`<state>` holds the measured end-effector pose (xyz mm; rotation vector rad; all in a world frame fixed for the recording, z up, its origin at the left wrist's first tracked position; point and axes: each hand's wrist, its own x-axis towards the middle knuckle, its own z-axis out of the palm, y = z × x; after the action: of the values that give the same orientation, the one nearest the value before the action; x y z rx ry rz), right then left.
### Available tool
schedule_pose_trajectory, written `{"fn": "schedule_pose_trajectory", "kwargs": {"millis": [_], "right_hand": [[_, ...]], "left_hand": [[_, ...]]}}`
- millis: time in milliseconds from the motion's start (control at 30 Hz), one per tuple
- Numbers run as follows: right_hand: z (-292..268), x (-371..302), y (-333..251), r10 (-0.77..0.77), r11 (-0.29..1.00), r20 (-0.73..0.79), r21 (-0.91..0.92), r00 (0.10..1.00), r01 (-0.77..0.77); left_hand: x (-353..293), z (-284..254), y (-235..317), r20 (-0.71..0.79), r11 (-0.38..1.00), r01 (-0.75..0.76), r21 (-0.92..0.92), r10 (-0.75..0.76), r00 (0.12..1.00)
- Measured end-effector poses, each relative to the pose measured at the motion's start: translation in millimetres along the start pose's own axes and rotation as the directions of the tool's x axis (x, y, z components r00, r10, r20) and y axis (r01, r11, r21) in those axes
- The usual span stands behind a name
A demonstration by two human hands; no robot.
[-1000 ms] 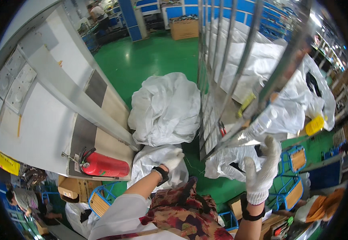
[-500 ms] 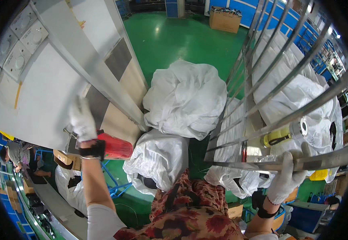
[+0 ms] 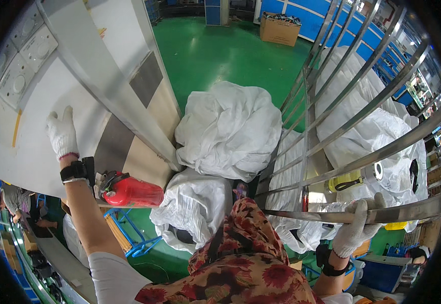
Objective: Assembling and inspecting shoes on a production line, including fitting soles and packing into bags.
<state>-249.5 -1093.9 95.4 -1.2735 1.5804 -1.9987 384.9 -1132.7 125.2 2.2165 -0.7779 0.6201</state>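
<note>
My left hand (image 3: 62, 133), in a white knit glove, is raised against the white wall (image 3: 91, 83), its fingers apart and nothing in them. Above it to the left are several white square plates with round knobs (image 3: 17, 81). Below my left wrist stands a red fire extinguisher (image 3: 139, 193) with a black handle. My right hand (image 3: 357, 225), gloved too, is wrapped round the end rail (image 3: 408, 213) of a metal barred frame (image 3: 327, 142). Just beyond that hand, behind the bars, lies a yellowish bottle (image 3: 343, 182) with a silver cap and black strap.
Two big white sacks, one farther (image 3: 230, 129) and one nearer (image 3: 190, 205), rest on the green floor (image 3: 220, 55) ahead. More white sacks (image 3: 342, 101) sit behind the bars. A cardboard box (image 3: 280, 29) stands far off. Another person (image 3: 20, 200) is at the far left.
My left hand has moved left and up across the wall, away from the fire extinguisher, which now shows more fully. My right hand stays on the rail. The view has shifted slightly.
</note>
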Motion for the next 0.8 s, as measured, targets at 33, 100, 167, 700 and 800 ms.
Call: {"fn": "schedule_pose_trajectory", "kwargs": {"millis": [33,100,167,700,800], "right_hand": [[0,2,1,-0.001,1.000,-0.006,0.002,1.000,0.001],[-2,2,1,-0.004,1.000,0.026,-0.018,1.000,0.004],[-3,1,-2,0.023,0.999,0.035,-0.030,0.999,-0.022],[-2,4,3,-0.021,0.998,0.023,0.056,1.000,0.020],[-11,10,0,0.064,0.996,0.235,-0.067,0.970,-0.049]], "left_hand": [[-1,1,0,-0.010,0.999,0.019,-0.039,-0.020,1.000],[-5,0,0,-0.002,1.000,0.002,-0.019,-0.002,1.000],[-8,-5,1,-0.008,1.000,-0.011,0.006,0.011,1.000],[-1,3,-27,0.199,0.982,-0.054,-0.182,0.090,0.976],[10,7,-56,0.252,0.970,0.001,-0.242,0.062,0.966]]}}
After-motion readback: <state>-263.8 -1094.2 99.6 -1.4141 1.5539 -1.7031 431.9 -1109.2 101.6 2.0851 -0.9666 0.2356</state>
